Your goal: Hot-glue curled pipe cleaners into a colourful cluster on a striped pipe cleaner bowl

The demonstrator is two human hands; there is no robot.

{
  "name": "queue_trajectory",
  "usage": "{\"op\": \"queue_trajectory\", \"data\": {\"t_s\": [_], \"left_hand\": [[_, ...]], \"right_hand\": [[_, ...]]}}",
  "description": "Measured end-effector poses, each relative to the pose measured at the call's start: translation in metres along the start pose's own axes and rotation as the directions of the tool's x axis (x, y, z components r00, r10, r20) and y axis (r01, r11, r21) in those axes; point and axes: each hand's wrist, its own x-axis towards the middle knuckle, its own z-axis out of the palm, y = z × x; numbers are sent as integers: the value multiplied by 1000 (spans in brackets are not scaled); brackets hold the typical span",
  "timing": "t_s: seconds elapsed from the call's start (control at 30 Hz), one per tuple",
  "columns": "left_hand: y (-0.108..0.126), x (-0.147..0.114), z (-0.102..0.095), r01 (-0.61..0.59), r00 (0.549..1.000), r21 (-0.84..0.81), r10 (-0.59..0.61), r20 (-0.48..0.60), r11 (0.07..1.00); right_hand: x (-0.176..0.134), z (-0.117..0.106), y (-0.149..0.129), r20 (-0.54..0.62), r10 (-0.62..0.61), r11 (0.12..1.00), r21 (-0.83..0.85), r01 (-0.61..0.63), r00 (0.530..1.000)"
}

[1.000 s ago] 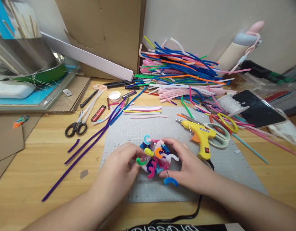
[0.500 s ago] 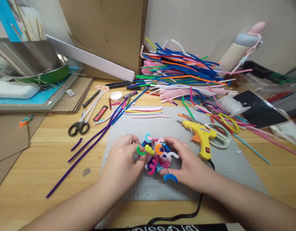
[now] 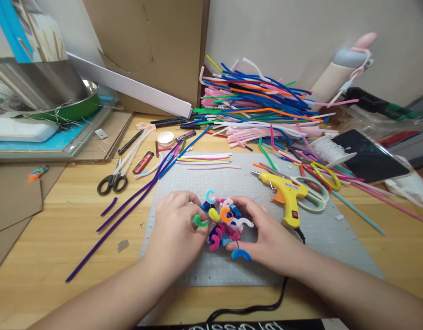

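Between my hands, over the grey cutting mat (image 3: 197, 272), is a small bundle of coloured pipe cleaner pieces (image 3: 225, 231), with curled ends in cyan, yellow, orange, pink and white. My left hand (image 3: 178, 227) pinches at its left side, beside a green curl (image 3: 201, 221). My right hand (image 3: 266, 233) curves round the right side, thumb and fingers against the bundle. A blue curl (image 3: 241, 255) sticks out below the right thumb. The underside of the bundle and some fingertips are hidden.
A yellow glue gun (image 3: 287, 195) lies right of my right hand, its black cord (image 3: 249, 310) running toward me. Black scissors (image 3: 112, 183) and long purple pipe cleaners (image 3: 129, 208) lie left. Behind rises a large pile of pipe cleaners (image 3: 262, 103); a spool (image 3: 333, 151) stands right.
The bundle stays between both hands with only a slight shift. The yellow and green curls have turned or moved a little by my left fingers. The whole view has shifted slightly.
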Motion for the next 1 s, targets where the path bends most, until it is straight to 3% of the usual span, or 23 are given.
{"op": "queue_trajectory", "data": {"t_s": [0.27,0.43,0.6,0.83,1.0], "left_hand": [[1,1,5,63,998,-65,-61,26,996],[1,0,7,37,999,-34,-36,9,999],[3,1,5,26,997,17,-27,74,1000],[3,1,-1,-95,994,188,82,76,978],[4,2,-3,-92,991,183,72,116,979]], "right_hand": [[-1,1,3,2,7,1000,10,-7,1000],[-1,1,1,2,-1,1000,12,1,1000],[1,0,-3,14,-7,1000,10,7,1000],[1,-1,-4,9,-33,999,-4,33,999],[1,0,-3,4,-41,999,-8,41,999]]}}
